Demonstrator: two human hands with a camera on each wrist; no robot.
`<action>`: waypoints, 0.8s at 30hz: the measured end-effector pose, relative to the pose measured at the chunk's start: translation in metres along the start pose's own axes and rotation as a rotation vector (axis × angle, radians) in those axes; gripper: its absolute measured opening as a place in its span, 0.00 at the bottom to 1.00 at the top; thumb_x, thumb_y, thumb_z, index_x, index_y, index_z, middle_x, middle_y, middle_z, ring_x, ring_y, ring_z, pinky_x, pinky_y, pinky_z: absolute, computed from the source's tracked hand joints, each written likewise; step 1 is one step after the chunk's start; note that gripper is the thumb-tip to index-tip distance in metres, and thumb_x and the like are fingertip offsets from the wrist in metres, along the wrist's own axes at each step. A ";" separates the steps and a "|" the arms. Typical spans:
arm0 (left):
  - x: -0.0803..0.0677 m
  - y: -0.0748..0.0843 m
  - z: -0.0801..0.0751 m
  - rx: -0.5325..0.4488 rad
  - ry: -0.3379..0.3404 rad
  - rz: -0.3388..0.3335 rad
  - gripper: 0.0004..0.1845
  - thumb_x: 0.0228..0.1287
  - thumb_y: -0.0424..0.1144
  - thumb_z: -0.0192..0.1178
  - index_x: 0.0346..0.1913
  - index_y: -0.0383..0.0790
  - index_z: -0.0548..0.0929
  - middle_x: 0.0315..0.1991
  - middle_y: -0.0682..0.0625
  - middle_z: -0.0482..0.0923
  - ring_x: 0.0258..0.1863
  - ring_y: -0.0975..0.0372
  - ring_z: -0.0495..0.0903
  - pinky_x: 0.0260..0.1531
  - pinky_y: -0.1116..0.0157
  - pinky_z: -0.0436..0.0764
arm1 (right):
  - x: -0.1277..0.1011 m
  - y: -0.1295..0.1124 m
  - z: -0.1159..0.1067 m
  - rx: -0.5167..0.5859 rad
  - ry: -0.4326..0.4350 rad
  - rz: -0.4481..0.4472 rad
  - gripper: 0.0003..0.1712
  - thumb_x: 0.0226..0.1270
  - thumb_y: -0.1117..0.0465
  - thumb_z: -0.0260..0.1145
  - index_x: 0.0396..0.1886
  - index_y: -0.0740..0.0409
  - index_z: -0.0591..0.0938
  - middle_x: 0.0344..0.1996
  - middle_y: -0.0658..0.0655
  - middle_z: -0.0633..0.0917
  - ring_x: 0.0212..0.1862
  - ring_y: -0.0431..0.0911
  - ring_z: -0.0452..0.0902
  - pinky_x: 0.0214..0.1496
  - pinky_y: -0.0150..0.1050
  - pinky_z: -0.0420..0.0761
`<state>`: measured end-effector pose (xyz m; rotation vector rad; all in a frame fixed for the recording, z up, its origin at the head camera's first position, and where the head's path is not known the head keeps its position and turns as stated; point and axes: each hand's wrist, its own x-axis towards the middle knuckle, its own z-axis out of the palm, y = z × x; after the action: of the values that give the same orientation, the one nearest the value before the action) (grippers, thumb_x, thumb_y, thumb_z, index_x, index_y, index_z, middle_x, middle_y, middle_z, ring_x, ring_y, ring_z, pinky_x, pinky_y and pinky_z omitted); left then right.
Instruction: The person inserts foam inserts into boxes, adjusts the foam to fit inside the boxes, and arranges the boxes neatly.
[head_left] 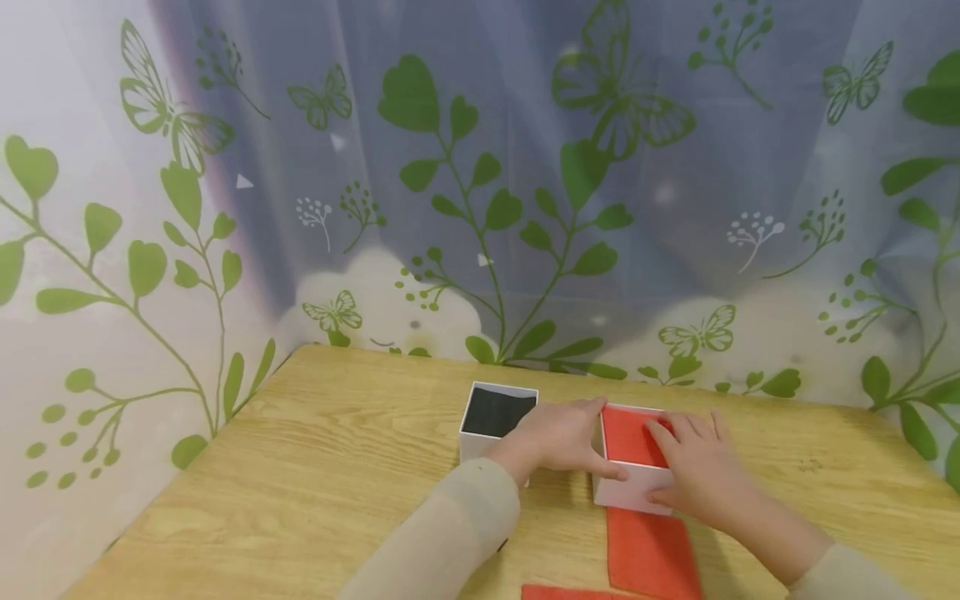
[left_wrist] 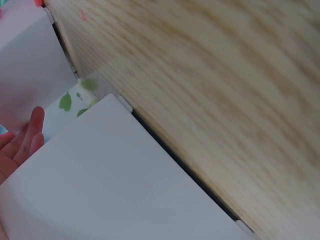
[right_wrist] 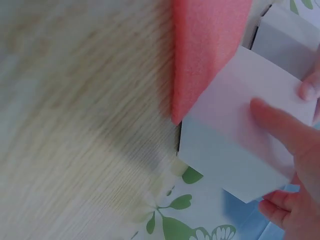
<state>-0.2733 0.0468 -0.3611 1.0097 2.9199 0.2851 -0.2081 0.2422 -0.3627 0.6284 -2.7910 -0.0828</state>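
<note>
A white box lined with red foam (head_left: 628, 446) stands on the wooden table (head_left: 337, 467). My left hand (head_left: 573, 442) grips its left wall, thumb at the near corner. My right hand (head_left: 690, 471) grips its right side, fingers lying over the red lining and thumb on the front wall. In the right wrist view my thumb (right_wrist: 280, 125) presses the white box (right_wrist: 235, 145) wall. A second white box with a black lining (head_left: 497, 413) stands just left of my left hand; its white wall (left_wrist: 115, 180) fills the left wrist view beside my fingers (left_wrist: 25, 142).
A red foam strip (head_left: 648, 550) lies on the table in front of the red-lined box, also seen as red foam (right_wrist: 207, 50) in the right wrist view. Another red piece (head_left: 570, 592) shows at the bottom edge. A leaf-printed curtain (head_left: 480, 208) closes off the back and left.
</note>
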 end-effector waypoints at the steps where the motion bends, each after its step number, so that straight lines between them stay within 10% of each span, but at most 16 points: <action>1: 0.000 0.001 0.000 -0.005 0.001 0.001 0.56 0.42 0.76 0.55 0.71 0.47 0.58 0.65 0.59 0.65 0.58 0.68 0.70 0.48 0.67 0.74 | -0.003 0.001 -0.002 -0.003 0.009 0.003 0.43 0.35 0.47 0.79 0.52 0.65 0.77 0.49 0.64 0.75 0.53 0.62 0.67 0.58 0.68 0.52; 9: 0.001 0.000 -0.002 -0.023 -0.011 -0.016 0.56 0.41 0.77 0.55 0.72 0.48 0.58 0.65 0.59 0.65 0.57 0.67 0.70 0.47 0.66 0.75 | -0.020 0.006 -0.011 -0.013 0.128 -0.073 0.19 0.40 0.60 0.78 0.35 0.56 0.84 0.37 0.53 0.82 0.44 0.55 0.76 0.58 0.68 0.52; 24: 0.001 0.000 0.002 -0.016 -0.019 -0.017 0.57 0.41 0.78 0.54 0.72 0.49 0.56 0.66 0.59 0.63 0.59 0.67 0.69 0.45 0.68 0.75 | -0.025 0.001 -0.008 0.015 0.317 -0.180 0.14 0.37 0.66 0.77 0.25 0.52 0.82 0.26 0.47 0.80 0.37 0.50 0.78 0.55 0.64 0.61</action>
<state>-0.2745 0.0476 -0.3628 0.9790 2.9030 0.2959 -0.1840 0.2538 -0.3611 0.8177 -2.4296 0.0018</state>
